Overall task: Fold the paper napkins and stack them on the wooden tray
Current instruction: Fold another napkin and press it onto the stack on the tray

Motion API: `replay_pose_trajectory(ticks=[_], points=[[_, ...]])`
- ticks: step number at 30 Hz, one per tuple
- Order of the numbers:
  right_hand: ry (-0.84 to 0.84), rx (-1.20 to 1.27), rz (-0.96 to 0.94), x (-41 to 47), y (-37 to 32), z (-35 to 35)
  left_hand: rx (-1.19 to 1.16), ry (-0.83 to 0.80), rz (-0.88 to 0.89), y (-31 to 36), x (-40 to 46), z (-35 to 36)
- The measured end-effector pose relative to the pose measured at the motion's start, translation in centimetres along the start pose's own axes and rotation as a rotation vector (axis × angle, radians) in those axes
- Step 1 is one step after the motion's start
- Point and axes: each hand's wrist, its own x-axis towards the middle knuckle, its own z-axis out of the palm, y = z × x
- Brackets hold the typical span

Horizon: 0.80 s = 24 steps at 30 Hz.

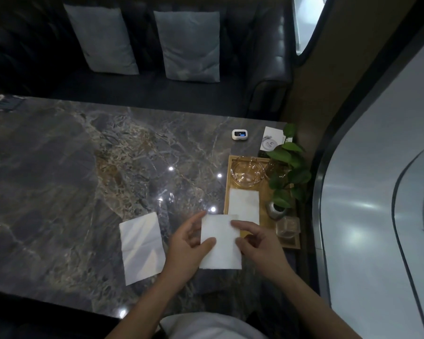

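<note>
A folded white paper napkin [220, 243] is held between both hands just left of the wooden tray [226, 189]. My left hand [186, 250] grips its left edge, thumb on top. My right hand [257, 243] pinches its right edge. Another folded napkin [244, 204] lies flat on the tray's near half. An unfolded, creased napkin [142, 245] lies on the marble table [83, 179] to the left of my hands.
On the tray stand a glass bowl [247, 172], a potted green plant [287, 172] in a small metal vase and a square glass [287, 226]. A small white device [239, 134] and a card [272, 138] lie beyond the tray. A dark sofa with two cushions faces the table.
</note>
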Motion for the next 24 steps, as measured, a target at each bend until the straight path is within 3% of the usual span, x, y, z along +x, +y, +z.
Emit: replay_pose_trajectory(ticks=[15, 24], points=[[-0.108, -0.104, 0.002, 1.1, 0.2, -1.8, 0.144, -0.120, -0.044, -0.3, 2.5, 1.7], [0.008, -0.154, 0.089, 2.8, 1.4, -3.0, 0.235, -0.102, -0.042, 0.1, 5.5, 3.2]])
